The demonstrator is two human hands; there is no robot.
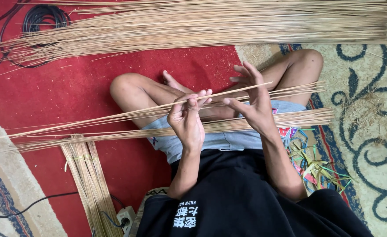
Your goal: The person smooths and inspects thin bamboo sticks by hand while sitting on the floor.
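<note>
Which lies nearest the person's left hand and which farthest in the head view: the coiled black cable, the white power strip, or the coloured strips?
From the left hand:
1. White power strip, below, by the tied bundle.
2. Coloured strips, lower right, on the patterned carpet.
3. Coiled black cable, top left corner.

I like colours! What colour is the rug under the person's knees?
Red rug, seen in the head view; beside it lies cream carpet with dark blue swirls.

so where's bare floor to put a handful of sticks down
Bare red carpet between the top stick pile and the left knee. Crowded: lap sticks, tied bundle, coloured strips.
</note>
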